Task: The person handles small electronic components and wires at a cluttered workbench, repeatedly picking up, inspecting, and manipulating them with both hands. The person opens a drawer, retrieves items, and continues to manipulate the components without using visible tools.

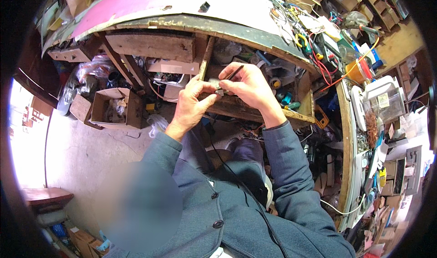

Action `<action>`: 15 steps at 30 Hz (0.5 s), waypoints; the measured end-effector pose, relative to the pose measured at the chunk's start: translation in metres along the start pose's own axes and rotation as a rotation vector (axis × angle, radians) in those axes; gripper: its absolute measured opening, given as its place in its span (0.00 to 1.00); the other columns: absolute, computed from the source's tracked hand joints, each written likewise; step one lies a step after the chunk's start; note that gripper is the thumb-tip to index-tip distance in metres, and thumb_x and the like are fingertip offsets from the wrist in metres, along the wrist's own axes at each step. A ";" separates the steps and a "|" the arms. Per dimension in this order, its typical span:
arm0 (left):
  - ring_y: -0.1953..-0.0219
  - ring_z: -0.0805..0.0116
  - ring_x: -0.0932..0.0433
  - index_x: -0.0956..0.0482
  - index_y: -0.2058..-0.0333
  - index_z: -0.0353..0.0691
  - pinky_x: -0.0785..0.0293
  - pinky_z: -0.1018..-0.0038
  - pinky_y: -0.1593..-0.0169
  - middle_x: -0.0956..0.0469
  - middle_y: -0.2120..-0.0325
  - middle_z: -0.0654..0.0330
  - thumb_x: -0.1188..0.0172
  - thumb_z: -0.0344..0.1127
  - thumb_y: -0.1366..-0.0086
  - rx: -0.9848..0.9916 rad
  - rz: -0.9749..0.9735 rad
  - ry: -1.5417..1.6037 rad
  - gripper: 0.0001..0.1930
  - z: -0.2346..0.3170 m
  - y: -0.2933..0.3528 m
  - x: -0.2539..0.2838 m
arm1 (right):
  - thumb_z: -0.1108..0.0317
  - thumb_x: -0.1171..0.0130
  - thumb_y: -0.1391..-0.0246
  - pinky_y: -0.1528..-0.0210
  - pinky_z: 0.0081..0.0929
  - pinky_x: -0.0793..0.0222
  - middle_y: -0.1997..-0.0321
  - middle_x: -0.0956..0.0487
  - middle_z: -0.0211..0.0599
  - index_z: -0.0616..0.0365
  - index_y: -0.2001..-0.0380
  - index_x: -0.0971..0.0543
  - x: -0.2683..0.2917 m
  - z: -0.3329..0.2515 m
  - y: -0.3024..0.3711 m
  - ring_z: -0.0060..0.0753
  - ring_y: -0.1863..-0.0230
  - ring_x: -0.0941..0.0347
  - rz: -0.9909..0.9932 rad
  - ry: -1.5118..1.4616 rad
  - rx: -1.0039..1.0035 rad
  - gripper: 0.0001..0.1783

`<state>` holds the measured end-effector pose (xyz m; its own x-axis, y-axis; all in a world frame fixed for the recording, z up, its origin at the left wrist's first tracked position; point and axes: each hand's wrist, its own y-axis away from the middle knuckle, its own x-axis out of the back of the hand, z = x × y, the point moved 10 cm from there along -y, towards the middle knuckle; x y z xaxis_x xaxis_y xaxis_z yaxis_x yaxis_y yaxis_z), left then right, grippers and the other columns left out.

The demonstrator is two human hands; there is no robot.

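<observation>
Above the open wooden drawer [243, 111], my two hands meet in front of my chest. My left hand [193, 103] is closed, its thumb and fingers pinching a small greyish piece [220, 92] too small to name. A thin dark tool, slim like a tweezer or pen [235, 72], stands tilted in my right hand [249, 86], which is closed round it. The right fingertips touch or nearly touch the small piece, and its lower side is hidden by the fingers. A thin black cord [223, 159] runs down over my jacket.
Ahead is a workbench with a worn dark edge [182, 25] and a small black object [205, 6] on its pale cover. Pliers [301, 40] and red wires [314, 53] crowd its right end. An open cardboard box [101, 107] sits on the floor at left.
</observation>
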<state>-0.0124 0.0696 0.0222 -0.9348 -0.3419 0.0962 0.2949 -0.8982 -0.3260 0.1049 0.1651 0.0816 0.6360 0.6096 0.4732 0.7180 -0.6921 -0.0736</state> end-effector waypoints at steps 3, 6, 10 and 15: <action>0.50 0.62 0.19 0.16 0.63 0.38 0.27 0.64 0.41 0.16 0.67 0.58 0.28 0.26 0.43 -0.102 0.039 -0.105 0.08 0.010 0.001 0.002 | 0.71 0.32 0.46 0.70 0.20 0.27 0.75 0.19 0.27 0.62 0.66 0.17 0.003 0.000 -0.002 0.16 0.74 0.24 0.030 0.056 -0.035 0.07; 0.50 0.59 0.20 0.16 0.64 0.38 0.31 0.60 0.37 0.17 0.67 0.58 0.28 0.27 0.43 -0.162 0.075 -0.152 0.09 0.016 0.003 0.003 | 0.71 0.31 0.47 0.72 0.21 0.27 0.75 0.18 0.29 0.61 0.68 0.18 0.002 -0.002 -0.004 0.17 0.75 0.23 0.005 0.084 -0.031 0.06; 0.53 0.56 0.20 0.16 0.63 0.40 0.33 0.57 0.34 0.17 0.68 0.59 0.27 0.27 0.44 -0.247 0.101 -0.215 0.10 0.021 0.004 0.003 | 0.71 0.31 0.47 0.71 0.20 0.26 0.75 0.19 0.29 0.60 0.69 0.19 0.001 -0.002 -0.001 0.18 0.75 0.23 -0.005 0.086 -0.049 0.06; 0.55 0.58 0.20 0.15 0.61 0.43 0.34 0.56 0.32 0.18 0.68 0.60 0.27 0.27 0.44 -0.353 0.117 -0.251 0.11 0.034 0.009 -0.002 | 0.71 0.33 0.44 0.68 0.22 0.21 0.71 0.17 0.31 0.59 0.67 0.20 0.001 0.022 0.006 0.21 0.71 0.20 -0.007 -0.212 -0.119 0.06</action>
<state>-0.0017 0.0531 0.0508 -0.8094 -0.5312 0.2502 0.2698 -0.7149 -0.6451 0.1156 0.1702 0.0625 0.6850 0.6736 0.2775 0.6925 -0.7204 0.0391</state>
